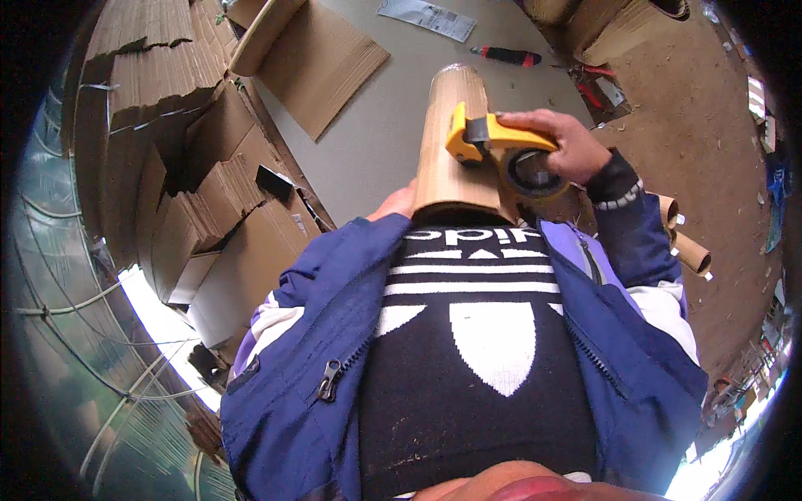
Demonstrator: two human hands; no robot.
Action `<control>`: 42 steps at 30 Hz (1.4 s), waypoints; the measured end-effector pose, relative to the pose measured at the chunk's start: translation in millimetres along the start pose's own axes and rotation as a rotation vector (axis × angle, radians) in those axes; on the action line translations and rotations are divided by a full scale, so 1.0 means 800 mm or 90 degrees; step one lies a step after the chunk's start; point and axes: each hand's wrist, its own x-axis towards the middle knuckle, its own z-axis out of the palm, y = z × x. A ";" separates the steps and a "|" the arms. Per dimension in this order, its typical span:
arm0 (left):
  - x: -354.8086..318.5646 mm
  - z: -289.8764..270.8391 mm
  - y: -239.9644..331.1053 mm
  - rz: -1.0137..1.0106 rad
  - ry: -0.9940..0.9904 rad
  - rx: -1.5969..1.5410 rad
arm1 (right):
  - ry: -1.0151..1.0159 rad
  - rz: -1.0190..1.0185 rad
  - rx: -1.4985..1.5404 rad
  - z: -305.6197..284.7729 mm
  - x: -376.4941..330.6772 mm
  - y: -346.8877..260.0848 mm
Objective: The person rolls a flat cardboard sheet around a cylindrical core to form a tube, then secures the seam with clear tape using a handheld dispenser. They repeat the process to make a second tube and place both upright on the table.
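Note:
A rolled cardboard tube [455, 179] lies lengthwise in front of my chest, its near end close to my shirt. Shiny clear tape shows at its far end. My right hand [572, 146] is wrapped round the handle of a yellow tape dispenser [506, 136], with a tape roll hanging below the grip. The dispenser's head rests over the right part of the tube; whether it touches cannot be made out. Against the tube's near left side is my left hand [396, 202], curled round it, its fingers hidden behind the cardboard.
On the grey table [359, 150] lie a flat cardboard sheet [322, 71], a red-and-black cutter [511, 56] and a printed plastic packet [428, 18]. Stacked cardboard [217, 200] crowds the left. More cardboard tubes [692, 253] lie on the brown floor at right.

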 end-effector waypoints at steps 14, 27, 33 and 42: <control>-0.134 -0.017 0.207 0.180 0.057 0.823 | -0.159 -0.089 -0.188 -0.007 0.097 -0.064; -0.123 -0.046 0.030 0.270 0.404 0.247 | -0.012 -0.094 0.151 0.038 0.043 0.018; -0.140 -0.098 0.069 0.276 0.369 0.445 | -0.170 -0.094 -0.189 0.028 0.170 -0.047; -0.114 -0.121 -0.032 0.194 0.420 0.132 | -0.069 0.004 -0.252 0.089 0.077 -0.032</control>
